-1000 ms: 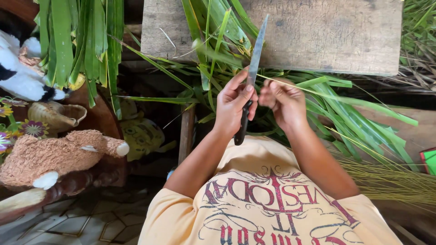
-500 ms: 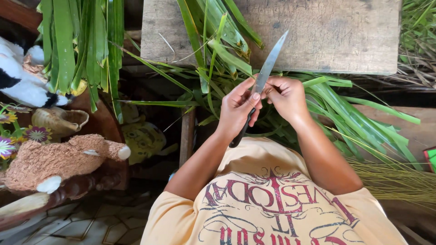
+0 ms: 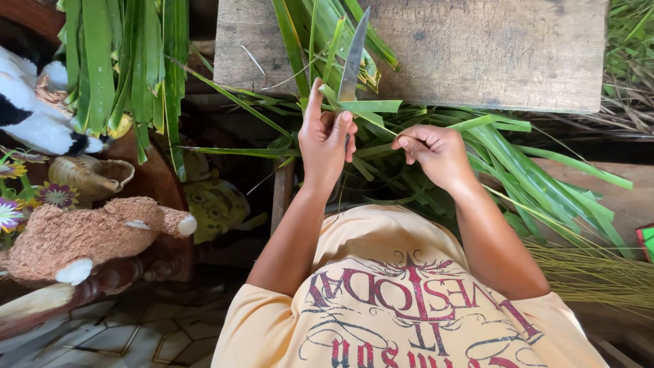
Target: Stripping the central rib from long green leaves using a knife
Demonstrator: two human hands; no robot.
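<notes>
Wooden bench point(image 3: 490, 54) behind; knife point(image 3: 353, 58) (upright) in left hand point(image 3: 325, 140).

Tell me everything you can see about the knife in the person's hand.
The knife has a long, narrow, grey metal blade that tapers to a point. It stands nearly upright, tip away from the person, tilted slightly right, in front of the wooden board. The left hand grips it low, hiding the handle. A green leaf strip lies across the blade's base. The right hand does not touch the knife.

Red-edged green packet point(image 3: 646, 242) at right edge, partly cropped
</notes>
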